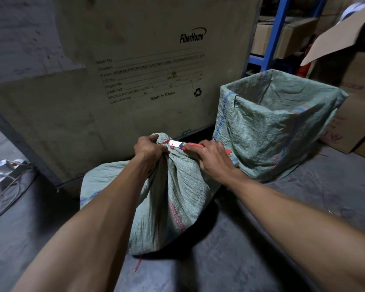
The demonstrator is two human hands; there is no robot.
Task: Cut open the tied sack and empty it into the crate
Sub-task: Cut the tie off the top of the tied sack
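The soft, probably heavy sack point(173, 192) is gripped at its neck by the left hand point(149, 147), while a knife point(181, 144) is held there by the right hand point(214, 160).

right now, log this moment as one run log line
left hand grips sack neck | right hand holds red knife, blade at red tie | sack tied | lined crate open, right

Dim indoor light is falling from above and in front, leaving the whole scene muted and grey-green. A dark shadow is pooling on the floor point(251, 239) under the sack point(177, 197). The wide-angle lens is bending straight lines and stretching the forearms near the lower corners. Edges are looking soft and slightly blurred, while the centre is staying reasonably sharp.
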